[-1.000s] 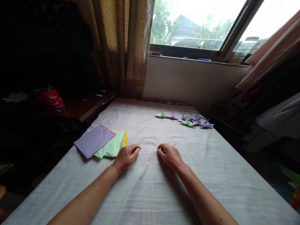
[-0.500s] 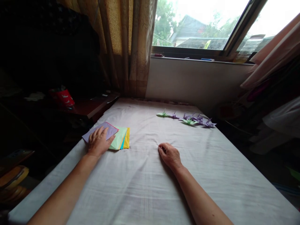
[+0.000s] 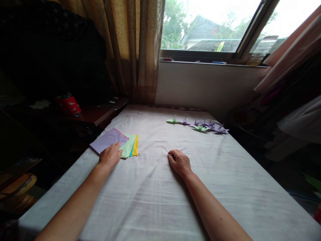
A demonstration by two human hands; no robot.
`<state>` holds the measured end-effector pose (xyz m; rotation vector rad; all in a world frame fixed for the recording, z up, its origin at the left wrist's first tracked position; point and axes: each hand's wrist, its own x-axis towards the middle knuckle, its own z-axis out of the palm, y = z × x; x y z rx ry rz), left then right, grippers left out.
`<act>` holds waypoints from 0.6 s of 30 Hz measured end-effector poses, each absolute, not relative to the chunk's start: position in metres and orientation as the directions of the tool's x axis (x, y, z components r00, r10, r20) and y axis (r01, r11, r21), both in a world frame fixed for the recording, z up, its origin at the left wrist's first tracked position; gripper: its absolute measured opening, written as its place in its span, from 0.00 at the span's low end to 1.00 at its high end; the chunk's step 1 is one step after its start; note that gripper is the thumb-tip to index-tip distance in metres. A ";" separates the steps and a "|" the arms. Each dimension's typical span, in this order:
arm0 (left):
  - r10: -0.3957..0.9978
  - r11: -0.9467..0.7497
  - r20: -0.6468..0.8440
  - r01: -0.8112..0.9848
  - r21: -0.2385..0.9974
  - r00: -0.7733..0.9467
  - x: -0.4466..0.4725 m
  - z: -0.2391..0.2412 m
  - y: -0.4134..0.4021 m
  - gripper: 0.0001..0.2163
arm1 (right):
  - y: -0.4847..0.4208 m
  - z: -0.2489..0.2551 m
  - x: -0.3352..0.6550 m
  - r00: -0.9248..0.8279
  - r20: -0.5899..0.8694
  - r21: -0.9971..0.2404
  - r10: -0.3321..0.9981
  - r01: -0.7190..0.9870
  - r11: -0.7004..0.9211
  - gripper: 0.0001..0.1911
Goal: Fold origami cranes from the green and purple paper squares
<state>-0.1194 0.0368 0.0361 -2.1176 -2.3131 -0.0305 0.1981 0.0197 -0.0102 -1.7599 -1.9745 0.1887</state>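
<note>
My left hand [image 3: 111, 156] rests at the near edge of the paper stack, fingers stretched out and thumb apart, touching the purple and green sheets. The purple origami paper [image 3: 107, 139] lies askew on top. Fanned out to its right are light green paper [image 3: 128, 146], a thin blue edge and yellow paper [image 3: 135, 146]. My right hand [image 3: 179, 162] lies on the cloth at centre right, its fingers curled in with nothing visible in them.
A white cloth [image 3: 150, 194] covers the table. Folded purple and green paper cranes [image 3: 200, 127] stand at its far right. A red container [image 3: 71, 105] stands on a dark side desk [image 3: 100, 113] at left. Behind are a curtain [image 3: 147, 50] and a window [image 3: 200, 30].
My left hand has slid nearer and to the right, from flat on the purple paper to the stack's near edge, uncovering more of that sheet. My right hand stays curled on the cloth.
</note>
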 end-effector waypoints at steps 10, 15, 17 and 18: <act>0.997 0.066 -0.034 0.995 -0.071 -0.069 -0.136 0.058 0.046 0.14 | 0.018 -0.007 0.198 -0.045 0.254 -0.423 0.966 0.893 0.152 0.09; 0.992 0.127 0.022 0.988 -0.087 -0.125 -0.134 0.086 0.059 0.19 | 0.018 -0.006 0.197 -0.038 0.247 -0.421 0.968 0.896 0.142 0.08; 0.995 0.101 0.032 0.993 -0.068 -0.099 -0.123 0.091 0.064 0.20 | 0.018 -0.006 0.197 -0.034 0.246 -0.421 0.969 0.896 0.139 0.08; 0.996 0.090 0.020 0.995 -0.053 -0.089 -0.117 0.091 0.066 0.18 | 0.018 -0.006 0.197 -0.033 0.247 -0.421 0.969 0.896 0.138 0.08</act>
